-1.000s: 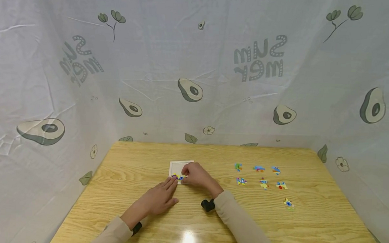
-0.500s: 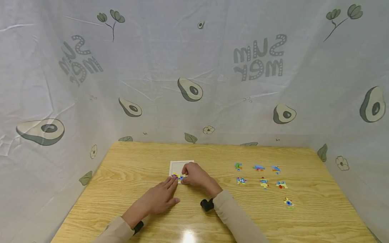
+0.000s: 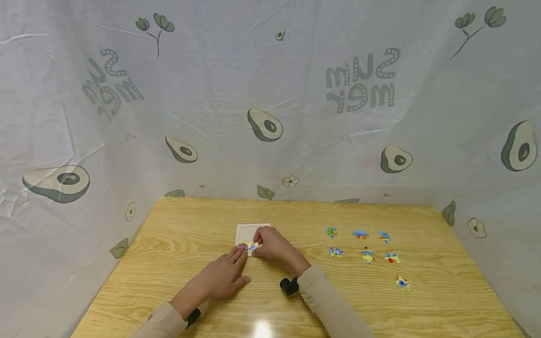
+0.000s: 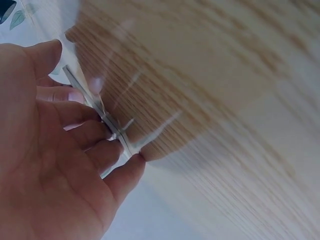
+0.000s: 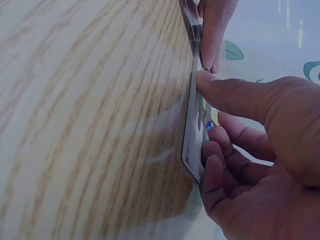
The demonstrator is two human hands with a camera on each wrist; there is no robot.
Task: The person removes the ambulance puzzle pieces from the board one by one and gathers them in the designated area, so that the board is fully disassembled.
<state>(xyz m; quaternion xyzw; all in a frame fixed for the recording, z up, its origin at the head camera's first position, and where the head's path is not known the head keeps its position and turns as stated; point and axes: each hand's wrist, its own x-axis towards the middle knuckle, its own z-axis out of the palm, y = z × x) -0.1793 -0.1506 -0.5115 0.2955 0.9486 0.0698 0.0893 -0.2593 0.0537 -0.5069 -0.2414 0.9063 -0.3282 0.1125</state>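
A white square puzzle tray (image 3: 253, 224) lies on the wooden table. Jigsaw pieces sit along its near edge, partly covered by fingers. My left hand (image 3: 219, 277) rests its extended fingertips on the near left corner of the tray, against a purple and yellow piece (image 3: 243, 245). With bent fingers and thumb, my right hand (image 3: 274, 244) pinches a blue and yellow jigsaw piece (image 3: 252, 246) just right of it. The right wrist view shows the thumb on the tray's edge (image 5: 189, 150) and the index finger by a small coloured bit of the piece.
Several loose jigsaw pieces lie spread to the right, among them a green one (image 3: 331, 232), a blue one (image 3: 360, 234) and a yellow one with a blue spot (image 3: 401, 281). A printed curtain (image 3: 298, 140) hangs behind the table (image 3: 197, 213).
Both hands stay almost in place at the tray. The piece under the right fingers looks slightly shifted or tilted, showing more pale surface now. The loose pieces have not moved.
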